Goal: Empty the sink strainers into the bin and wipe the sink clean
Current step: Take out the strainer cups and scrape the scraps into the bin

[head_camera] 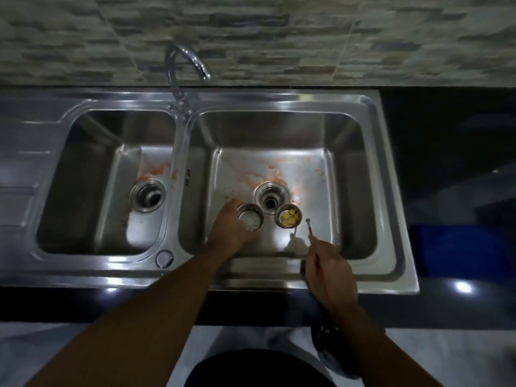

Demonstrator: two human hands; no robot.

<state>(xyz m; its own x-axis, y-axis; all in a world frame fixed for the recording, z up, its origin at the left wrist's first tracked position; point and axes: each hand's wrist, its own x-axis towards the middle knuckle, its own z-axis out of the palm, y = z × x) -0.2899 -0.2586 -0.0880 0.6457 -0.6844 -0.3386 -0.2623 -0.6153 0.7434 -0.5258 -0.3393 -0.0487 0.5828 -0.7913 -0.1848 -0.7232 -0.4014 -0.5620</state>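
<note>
Over right basin, left fingers gripping empty strainer; yellow-scrap strainer beside; right fingers pinching rod

Scene lying dim, right side and corners sinking into near black. Light glaring off sink rim and right basin floor. Lamp reflecting as bright spot on table. Tiled wall and tap smearing with blur. Wide-angle lens bowing edges.
</note>
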